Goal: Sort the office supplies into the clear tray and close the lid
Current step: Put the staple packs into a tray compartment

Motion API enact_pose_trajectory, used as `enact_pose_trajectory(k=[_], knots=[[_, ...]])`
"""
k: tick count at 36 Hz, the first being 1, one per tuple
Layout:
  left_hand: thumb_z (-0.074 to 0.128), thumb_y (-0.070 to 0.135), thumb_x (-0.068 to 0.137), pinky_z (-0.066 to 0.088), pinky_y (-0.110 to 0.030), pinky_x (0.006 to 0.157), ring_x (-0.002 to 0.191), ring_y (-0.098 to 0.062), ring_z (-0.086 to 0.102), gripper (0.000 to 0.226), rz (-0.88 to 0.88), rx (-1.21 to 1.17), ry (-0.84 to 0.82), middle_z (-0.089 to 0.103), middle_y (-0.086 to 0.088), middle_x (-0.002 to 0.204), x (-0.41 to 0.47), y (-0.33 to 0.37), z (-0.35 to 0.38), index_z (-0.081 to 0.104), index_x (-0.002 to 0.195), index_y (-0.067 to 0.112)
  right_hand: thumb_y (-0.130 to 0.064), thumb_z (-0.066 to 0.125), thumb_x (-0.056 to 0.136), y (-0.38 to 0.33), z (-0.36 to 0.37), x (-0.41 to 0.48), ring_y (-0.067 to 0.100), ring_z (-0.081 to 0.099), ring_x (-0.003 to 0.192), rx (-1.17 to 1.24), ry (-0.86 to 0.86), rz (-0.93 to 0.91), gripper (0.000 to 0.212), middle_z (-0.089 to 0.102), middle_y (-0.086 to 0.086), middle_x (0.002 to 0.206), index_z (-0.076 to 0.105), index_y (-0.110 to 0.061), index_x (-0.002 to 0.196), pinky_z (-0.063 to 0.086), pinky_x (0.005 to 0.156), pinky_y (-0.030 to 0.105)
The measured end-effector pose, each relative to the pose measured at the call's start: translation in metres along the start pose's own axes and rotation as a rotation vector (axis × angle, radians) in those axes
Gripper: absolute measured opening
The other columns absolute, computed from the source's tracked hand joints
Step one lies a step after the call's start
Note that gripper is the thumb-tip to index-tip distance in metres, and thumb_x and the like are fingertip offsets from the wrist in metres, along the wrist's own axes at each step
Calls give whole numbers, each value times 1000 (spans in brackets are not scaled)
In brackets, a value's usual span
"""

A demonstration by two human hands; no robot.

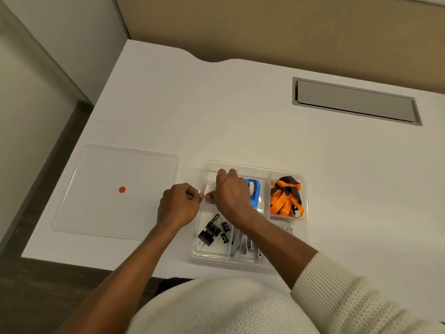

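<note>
The clear tray (304, 179) sits near the table's front edge, divided into compartments. Black binder clips (213, 231) fill its front left compartment, metal clips (242, 242) lie beside them, a blue tape dispenser (254, 190) sits in the middle, and orange and black lanyards (285, 197) are at the back right. My right hand (232, 191) reaches into the back left compartment, fingers curled over a small clear packet (210, 186). My left hand (179, 204) is at the tray's left rim, fingers pinched together on the packet's edge. The clear lid (115, 191) with a red knob (122, 189) lies flat to the left.
The white table (216, 116) has a grey cable hatch (355, 101) at the back right. A beige wall runs behind it. The table's left edge drops to a dark floor. A small printed paper (284, 227) lies in the tray's front right part.
</note>
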State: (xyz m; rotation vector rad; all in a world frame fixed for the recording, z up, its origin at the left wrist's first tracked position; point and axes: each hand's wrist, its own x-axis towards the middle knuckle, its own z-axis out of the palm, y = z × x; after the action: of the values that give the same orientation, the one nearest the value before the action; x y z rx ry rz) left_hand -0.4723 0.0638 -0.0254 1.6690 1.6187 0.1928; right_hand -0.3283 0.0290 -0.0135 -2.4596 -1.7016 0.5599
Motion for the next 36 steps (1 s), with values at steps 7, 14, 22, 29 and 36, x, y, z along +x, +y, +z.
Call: enact_pose_trajectory(k=[7, 14, 22, 29, 36], knots=[[75, 40, 93, 58, -34, 78, 84, -19, 69, 19, 16, 10, -12, 69, 10, 81, 3, -3, 2, 75, 91, 21, -30, 78, 87, 5, -3, 2, 32, 64, 85, 9, 3, -26, 39, 61, 17, 107, 59, -6, 112, 45, 66, 34], [72, 38, 95, 58, -35, 79, 86, -18, 70, 19, 18, 1, -26, 70, 9, 83, 2, -4, 2, 75, 93, 20, -30, 80, 85, 1, -3, 17, 32, 66, 92, 13, -134, -43, 48, 63, 18, 114, 62, -8, 124, 53, 74, 38], [70, 40, 96, 56, -33, 79, 87, -18, 70, 21, 22, 8, -20, 71, 8, 84, 0, -6, 4, 75, 94, 20, -25, 77, 86, 1, -1, 21, 22, 52, 75, -43, -172, -64, 32, 63, 16, 106, 63, -8, 109, 43, 64, 33], [70, 41, 96, 54, -31, 77, 86, -17, 70, 20, 20, 13, -19, 69, 10, 83, 1, -7, 5, 74, 92, 22, -34, 84, 81, 10, -12, 22, 26, 65, 85, 33, -86, -79, 40, 64, 12, 104, 65, -10, 106, 55, 73, 36], [69, 41, 97, 56, -34, 79, 87, -20, 70, 21, 15, 39, -32, 65, 13, 81, 2, -6, 6, 74, 93, 22, -23, 77, 87, 3, -5, 15, 30, 65, 87, -80, -154, -146, 34, 64, 19, 107, 62, -4, 112, 41, 64, 32]])
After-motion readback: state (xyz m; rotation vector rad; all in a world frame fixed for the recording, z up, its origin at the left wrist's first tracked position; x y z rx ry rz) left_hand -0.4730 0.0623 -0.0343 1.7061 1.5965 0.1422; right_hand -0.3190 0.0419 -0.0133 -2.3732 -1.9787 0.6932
